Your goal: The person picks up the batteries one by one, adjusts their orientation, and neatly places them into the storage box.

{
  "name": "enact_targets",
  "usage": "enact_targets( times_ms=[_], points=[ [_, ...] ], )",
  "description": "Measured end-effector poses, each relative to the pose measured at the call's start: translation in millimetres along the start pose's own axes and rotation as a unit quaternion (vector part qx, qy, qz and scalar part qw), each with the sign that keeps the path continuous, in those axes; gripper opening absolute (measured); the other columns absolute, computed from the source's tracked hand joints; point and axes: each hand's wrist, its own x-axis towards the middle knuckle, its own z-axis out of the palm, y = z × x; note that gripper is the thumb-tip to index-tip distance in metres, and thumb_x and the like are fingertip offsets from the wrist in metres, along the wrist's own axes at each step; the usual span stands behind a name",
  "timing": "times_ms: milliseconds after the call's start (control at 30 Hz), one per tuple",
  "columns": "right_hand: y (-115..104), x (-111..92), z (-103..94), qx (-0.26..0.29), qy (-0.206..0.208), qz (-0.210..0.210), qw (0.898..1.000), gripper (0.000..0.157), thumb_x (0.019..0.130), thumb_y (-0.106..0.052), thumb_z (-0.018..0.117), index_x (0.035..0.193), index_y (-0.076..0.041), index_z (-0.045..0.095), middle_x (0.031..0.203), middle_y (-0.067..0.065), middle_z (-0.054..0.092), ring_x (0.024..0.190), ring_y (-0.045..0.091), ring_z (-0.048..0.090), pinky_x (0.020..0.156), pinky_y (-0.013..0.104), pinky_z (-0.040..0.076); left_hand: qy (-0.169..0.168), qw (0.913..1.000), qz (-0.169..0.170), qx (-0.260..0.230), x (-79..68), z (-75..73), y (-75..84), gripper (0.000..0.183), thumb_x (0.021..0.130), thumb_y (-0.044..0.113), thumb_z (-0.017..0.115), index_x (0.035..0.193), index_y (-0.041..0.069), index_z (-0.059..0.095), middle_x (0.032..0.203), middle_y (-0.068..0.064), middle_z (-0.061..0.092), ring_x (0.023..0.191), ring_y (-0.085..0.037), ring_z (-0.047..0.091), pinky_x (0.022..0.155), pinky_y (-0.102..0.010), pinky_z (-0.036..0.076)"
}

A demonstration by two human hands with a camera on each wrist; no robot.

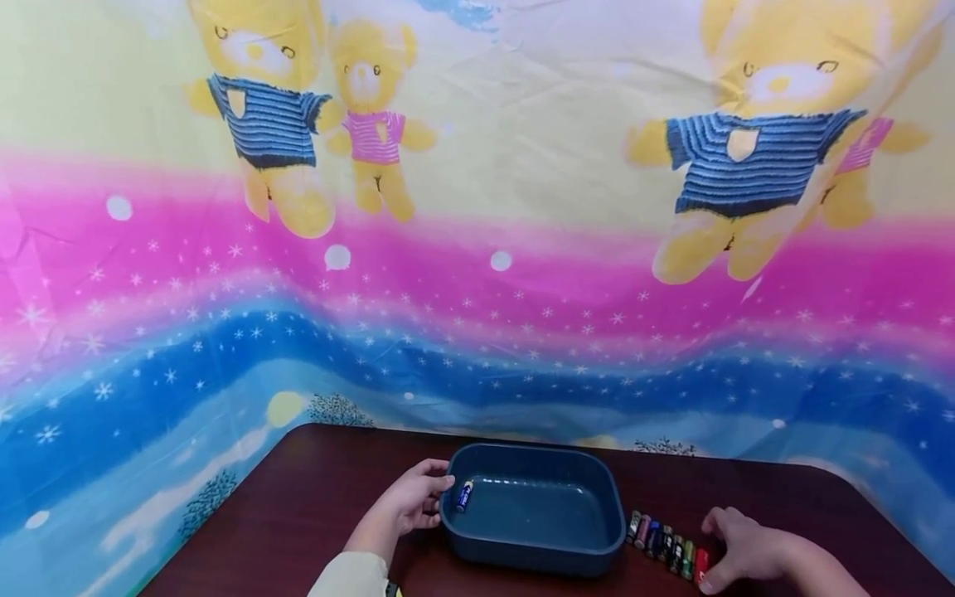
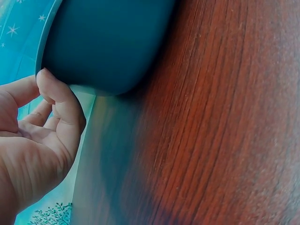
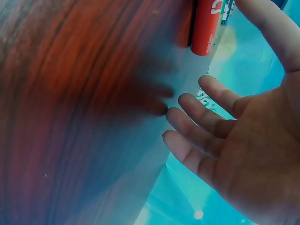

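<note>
A dark blue-grey plastic container (image 1: 535,545) stands on the table. My left hand (image 1: 414,497) pinches its left rim between thumb and finger; the left wrist view shows the same hand (image 2: 47,126) at the container's edge (image 2: 108,47). One blue battery (image 1: 464,497) lies inside, by the left wall. To the right of the container, several batteries (image 1: 668,549) of mixed colours lie side by side in a slanting row. At the row's right end is a red battery (image 1: 701,566). Beside it hovers my right hand (image 1: 746,549), fingers spread and apart from the red battery (image 3: 206,28) in the right wrist view.
The dark red-brown wood-grain table (image 1: 313,481) reaches back to a printed cloth (image 1: 477,332) with bears and snowflakes, hanging behind and at the sides. The container takes up the middle of the table, with the battery row close to its right wall.
</note>
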Motion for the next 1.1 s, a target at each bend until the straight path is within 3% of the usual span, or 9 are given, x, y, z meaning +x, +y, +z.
enact_targets(
  times_ms=[200,433,700,800,1000,1100],
  points=[
    [-14.9,-1.9,2.5,-0.017,0.003,-0.001,1.0,0.038,0.074,-0.038,0.075,0.096,-0.016,0.052,0.095,0.008,0.04,0.083,0.026,0.036,0.062,0.038,0.035,0.004,1.0,0.006,0.003,-0.5,-1.9,2.0,0.04,0.093,0.019,0.055,0.13,0.007,0.043,0.077,-0.007,0.053,0.059,-0.013,0.049,0.054,-0.023,0.048],
    [-35.5,-10.0,9.1,-0.028,0.012,0.013,0.999,0.04,0.071,-0.042,0.076,0.089,-0.017,0.052,0.09,0.008,0.037,0.08,0.028,0.03,0.06,0.038,0.03,0.002,1.0,0.002,0.001,-0.5,-3.0,3.8,0.038,0.094,0.018,0.054,0.129,0.007,0.043,0.073,-0.004,0.052,0.057,-0.011,0.048,0.053,-0.022,0.048],
    [-87.8,-35.7,13.6,-0.055,0.035,0.01,0.998,0.045,0.069,-0.043,0.077,0.089,-0.014,0.049,0.089,0.008,0.034,0.08,0.028,0.028,0.06,0.038,0.026,0.001,1.0,0.001,0.005,-0.2,-1.4,1.1,0.039,0.094,0.017,0.054,0.129,0.007,0.043,0.075,-0.006,0.052,0.058,-0.012,0.047,0.053,-0.023,0.048],
    [-77.4,-32.5,14.4,-0.053,0.037,0.013,0.998,0.045,0.067,-0.045,0.077,0.088,-0.017,0.049,0.089,0.007,0.034,0.08,0.027,0.028,0.06,0.037,0.026,-0.001,1.0,0.001,0.004,-0.9,0.1,0.7,0.038,0.094,0.018,0.054,0.129,0.007,0.043,0.076,-0.006,0.052,0.058,-0.013,0.047,0.053,-0.023,0.048],
    [-31.8,-13.6,18.4,-0.037,0.036,0.007,0.999,0.044,0.065,-0.046,0.078,0.09,-0.021,0.051,0.092,0.008,0.035,0.081,0.028,0.028,0.058,0.036,0.027,0.002,1.0,0.001,0.007,-1.4,0.5,0.4,0.039,0.094,0.017,0.054,0.129,0.006,0.043,0.076,-0.007,0.052,0.058,-0.013,0.047,0.053,-0.023,0.048],
    [-22.1,-11.9,21.4,-0.041,0.04,0.008,0.998,0.043,0.064,-0.046,0.079,0.089,-0.023,0.052,0.091,0.008,0.035,0.081,0.028,0.028,0.057,0.036,0.027,0.001,1.0,0.0,0.009,-0.5,1.0,-1.0,0.04,0.093,0.017,0.054,0.13,0.006,0.042,0.078,-0.008,0.053,0.058,-0.013,0.048,0.053,-0.023,0.048]
  ],
)
